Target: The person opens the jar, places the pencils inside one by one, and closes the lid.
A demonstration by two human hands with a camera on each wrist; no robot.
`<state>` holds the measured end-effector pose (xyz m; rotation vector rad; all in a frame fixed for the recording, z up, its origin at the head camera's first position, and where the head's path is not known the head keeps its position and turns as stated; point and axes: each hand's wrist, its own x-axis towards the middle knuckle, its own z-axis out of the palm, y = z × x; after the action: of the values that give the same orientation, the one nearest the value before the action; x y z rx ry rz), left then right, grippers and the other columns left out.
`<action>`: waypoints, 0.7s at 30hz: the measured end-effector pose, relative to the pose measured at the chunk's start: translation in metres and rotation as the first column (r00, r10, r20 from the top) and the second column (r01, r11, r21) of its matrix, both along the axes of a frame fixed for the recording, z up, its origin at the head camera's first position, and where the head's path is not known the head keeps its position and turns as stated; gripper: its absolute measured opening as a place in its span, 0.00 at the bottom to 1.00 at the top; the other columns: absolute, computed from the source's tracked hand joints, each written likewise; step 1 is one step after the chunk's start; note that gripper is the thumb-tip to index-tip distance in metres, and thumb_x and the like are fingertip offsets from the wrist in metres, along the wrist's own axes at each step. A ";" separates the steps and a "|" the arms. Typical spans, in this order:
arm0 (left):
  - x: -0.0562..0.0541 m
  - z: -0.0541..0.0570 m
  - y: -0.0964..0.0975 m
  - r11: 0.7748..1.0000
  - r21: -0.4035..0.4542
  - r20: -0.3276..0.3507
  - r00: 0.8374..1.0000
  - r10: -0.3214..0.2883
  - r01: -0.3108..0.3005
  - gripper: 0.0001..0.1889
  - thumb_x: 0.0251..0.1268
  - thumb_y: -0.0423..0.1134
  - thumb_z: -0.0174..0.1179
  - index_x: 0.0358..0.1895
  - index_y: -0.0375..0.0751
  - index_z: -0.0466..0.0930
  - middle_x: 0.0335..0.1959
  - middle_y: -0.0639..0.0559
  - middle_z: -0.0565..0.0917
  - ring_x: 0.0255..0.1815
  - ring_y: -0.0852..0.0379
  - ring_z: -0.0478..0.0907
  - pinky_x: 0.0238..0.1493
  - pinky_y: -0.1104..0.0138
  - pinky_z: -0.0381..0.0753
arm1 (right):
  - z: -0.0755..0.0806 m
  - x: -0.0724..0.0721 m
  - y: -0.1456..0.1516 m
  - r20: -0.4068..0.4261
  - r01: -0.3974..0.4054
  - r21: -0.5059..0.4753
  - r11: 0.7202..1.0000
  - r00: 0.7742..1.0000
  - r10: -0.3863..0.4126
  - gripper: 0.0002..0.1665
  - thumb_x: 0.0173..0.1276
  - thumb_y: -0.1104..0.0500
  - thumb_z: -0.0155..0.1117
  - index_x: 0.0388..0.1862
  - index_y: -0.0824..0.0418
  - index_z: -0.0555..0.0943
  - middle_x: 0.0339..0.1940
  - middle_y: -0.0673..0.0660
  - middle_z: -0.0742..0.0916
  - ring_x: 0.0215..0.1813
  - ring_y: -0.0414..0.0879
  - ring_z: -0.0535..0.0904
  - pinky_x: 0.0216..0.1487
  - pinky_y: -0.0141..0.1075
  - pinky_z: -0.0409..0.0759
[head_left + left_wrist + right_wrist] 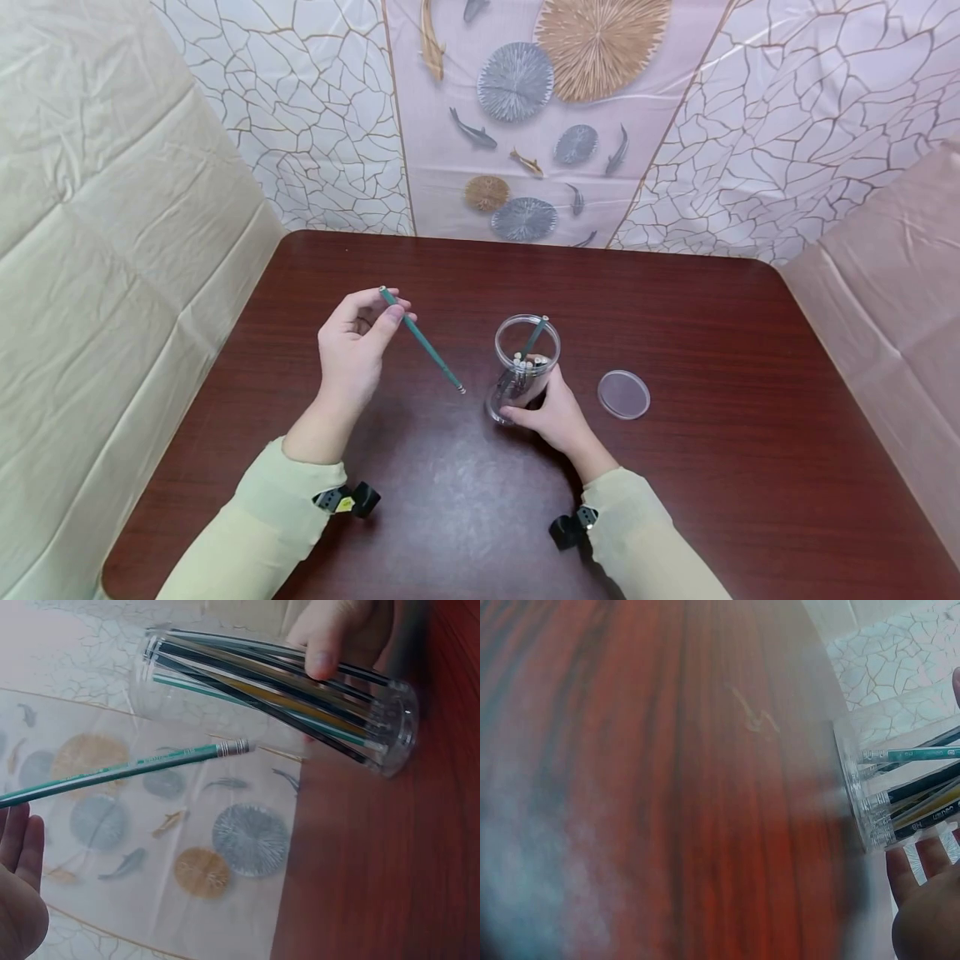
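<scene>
My left hand pinches a green pencil between thumb and fingers, above the table and left of the jar. The pencil slants down to the right; its silver ferrule end points toward the jar in the left wrist view. A clear round jar stands with its mouth uncovered, and my right hand grips its side. Several pencils, dark, green and yellowish, lean inside with their ferrule ends at the bottom. One green pencil reaches up to the rim.
A clear round lid lies flat on the dark red-brown table, right of the jar. Patterned cloth hangs behind the table's far edge, and pale cloth covers the left side.
</scene>
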<state>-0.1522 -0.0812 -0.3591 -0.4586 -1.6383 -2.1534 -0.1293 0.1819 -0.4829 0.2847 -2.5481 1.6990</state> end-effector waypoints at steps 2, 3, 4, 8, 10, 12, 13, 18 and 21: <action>0.001 0.003 0.000 1.000 0.022 -0.008 1.000 0.000 0.001 0.13 0.59 0.25 0.61 0.44 0.18 0.73 0.33 0.48 0.84 0.30 0.51 0.83 0.42 0.62 0.81 | 0.000 0.000 0.000 -0.003 -0.001 0.002 1.000 1.000 0.001 0.49 0.44 0.56 0.80 0.62 0.57 0.62 0.53 0.53 0.78 0.56 0.45 0.73 0.60 0.43 0.66; 0.001 0.004 0.000 0.999 0.039 -0.011 1.000 -0.003 0.003 0.12 0.58 0.25 0.61 0.44 0.20 0.74 0.32 0.47 0.84 0.30 0.51 0.83 0.42 0.61 0.81 | -0.001 0.000 0.001 -0.004 0.000 0.004 1.000 1.000 0.000 0.49 0.44 0.56 0.80 0.62 0.57 0.62 0.53 0.53 0.78 0.56 0.45 0.72 0.60 0.44 0.66; 0.002 0.006 0.001 0.999 0.054 -0.017 1.000 -0.005 0.006 0.11 0.59 0.25 0.61 0.43 0.21 0.75 0.32 0.47 0.84 0.30 0.50 0.83 0.42 0.60 0.81 | -0.001 0.000 0.001 -0.005 0.001 0.005 1.000 1.000 -0.001 0.49 0.44 0.56 0.80 0.62 0.58 0.62 0.53 0.53 0.78 0.56 0.45 0.72 0.60 0.44 0.65; 0.003 0.013 0.002 0.988 0.150 -0.051 0.998 -0.022 0.029 0.07 0.59 0.24 0.60 0.41 0.31 0.79 0.31 0.46 0.84 0.31 0.50 0.83 0.42 0.60 0.81 | -0.002 0.000 0.001 -0.003 0.000 0.003 1.000 1.000 0.000 0.49 0.44 0.56 0.80 0.62 0.58 0.62 0.54 0.53 0.78 0.57 0.45 0.72 0.60 0.45 0.65; 0.004 0.017 0.003 0.982 0.183 -0.073 0.997 -0.022 0.035 0.07 0.59 0.24 0.60 0.40 0.35 0.79 0.32 0.46 0.84 0.31 0.51 0.83 0.41 0.60 0.81 | -0.002 0.000 0.001 -0.004 -0.002 0.002 1.000 1.000 0.002 0.49 0.44 0.56 0.80 0.62 0.58 0.61 0.54 0.53 0.78 0.57 0.45 0.72 0.60 0.45 0.65; 0.005 0.021 0.005 0.976 0.213 -0.092 0.995 -0.023 0.043 0.07 0.59 0.24 0.60 0.40 0.37 0.79 0.32 0.46 0.84 0.30 0.51 0.83 0.40 0.60 0.81 | -0.002 0.000 0.001 -0.005 -0.002 0.001 1.000 1.000 0.002 0.49 0.44 0.57 0.80 0.62 0.58 0.62 0.54 0.53 0.78 0.57 0.45 0.72 0.60 0.44 0.65; 0.005 0.023 0.005 0.972 0.231 -0.101 0.995 -0.027 0.050 0.07 0.60 0.24 0.59 0.39 0.36 0.79 0.32 0.45 0.84 0.30 0.51 0.83 0.40 0.60 0.82 | -0.002 0.000 0.001 -0.005 -0.002 0.002 1.000 1.000 0.002 0.49 0.44 0.57 0.80 0.62 0.57 0.62 0.54 0.53 0.78 0.57 0.45 0.72 0.60 0.44 0.65; 0.006 0.031 0.007 0.947 0.307 -0.149 0.988 -0.045 0.090 0.07 0.60 0.21 0.57 0.40 0.31 0.77 0.32 0.42 0.83 0.30 0.49 0.83 0.41 0.60 0.81 | -0.001 0.000 0.002 -0.009 -0.004 0.006 1.000 1.000 0.004 0.49 0.44 0.56 0.80 0.62 0.58 0.62 0.53 0.53 0.79 0.56 0.45 0.72 0.59 0.44 0.66; 0.006 0.035 0.007 0.936 0.337 -0.175 0.984 -0.043 0.101 0.06 0.60 0.21 0.57 0.40 0.29 0.76 0.32 0.41 0.82 0.30 0.48 0.83 0.42 0.58 0.81 | -0.001 0.000 0.002 -0.004 -0.003 0.008 1.000 1.000 0.003 0.48 0.44 0.57 0.80 0.61 0.58 0.62 0.52 0.54 0.79 0.56 0.46 0.73 0.59 0.44 0.66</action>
<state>-0.1458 -0.0737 -0.3244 -0.5770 -1.1391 -2.3244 -0.1290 0.1835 -0.4838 0.2924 -2.5541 1.6878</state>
